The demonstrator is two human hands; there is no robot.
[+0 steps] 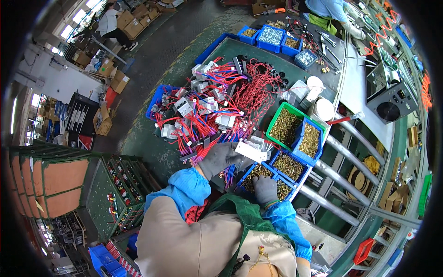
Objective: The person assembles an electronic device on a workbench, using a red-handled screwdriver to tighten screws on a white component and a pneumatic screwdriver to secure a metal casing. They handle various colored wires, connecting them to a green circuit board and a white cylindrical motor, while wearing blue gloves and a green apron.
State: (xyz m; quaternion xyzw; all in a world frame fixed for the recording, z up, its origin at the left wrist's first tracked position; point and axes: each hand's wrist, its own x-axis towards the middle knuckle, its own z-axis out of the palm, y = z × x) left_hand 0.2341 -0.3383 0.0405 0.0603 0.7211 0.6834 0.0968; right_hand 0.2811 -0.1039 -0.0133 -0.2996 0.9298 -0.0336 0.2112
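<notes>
My left hand (218,159), in a grey glove, is closed round a white block-shaped part (249,151) with thin metal prongs at its right end. Its fingers are partly hidden. My right hand (266,189), gloved too, dips into a blue bin of small brass screws (256,173), fingers curled down; whatever they pinch is hidden. Beside it are another blue bin of brass pieces (289,166) and a small one (283,189). Past my left hand lies a heap of white electrical parts (183,107) with red and blue wires.
A green bin (284,106) and a blue bin (320,126) edge the steel rollers (342,150). White tubs (324,110) stand behind them. Twisted red wires (258,87) spread over the green table (152,143). A metal box (392,102) sits far right. Another person (330,11) works at the far end.
</notes>
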